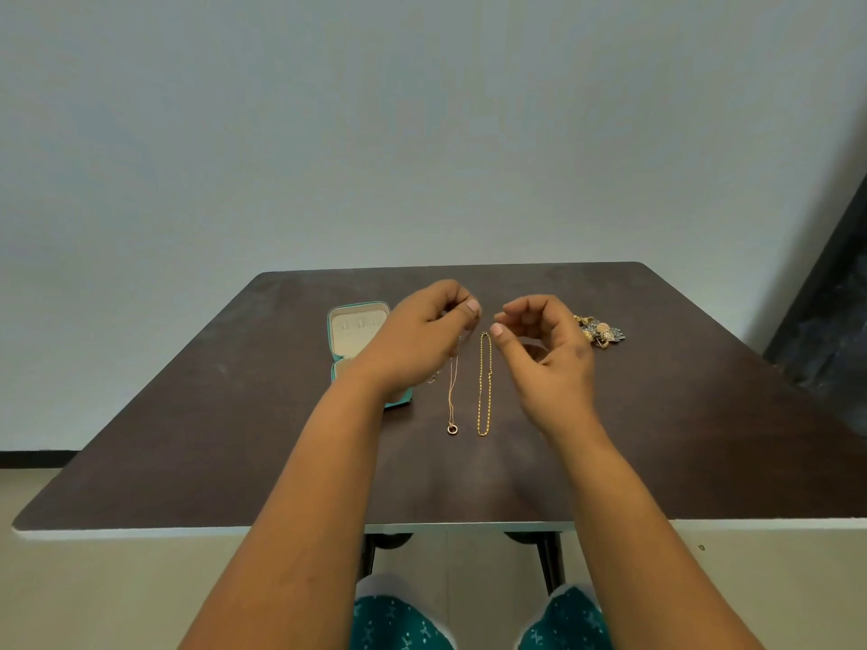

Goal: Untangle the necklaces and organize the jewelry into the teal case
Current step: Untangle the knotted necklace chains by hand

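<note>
your left hand [422,335] pinches the thin pendant chain [452,396]; your right hand [544,349] hovers, fingers loosely curled, empty. both chains look untangled, the thicker gold chain [484,382] beside it; nothing sits in the open teal case [356,330] yet.

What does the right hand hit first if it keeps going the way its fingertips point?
Likely the left hand: the right hand has its fingertips aimed leftward at it, passing above the gold chain. Depth is unclear, so hedged.

Both forearms are bare, no sleeves or wrist jewelry. Below the table [140,485] edge, the knees wear teal trousers [399,621] with small pale cross-shaped marks.
</note>
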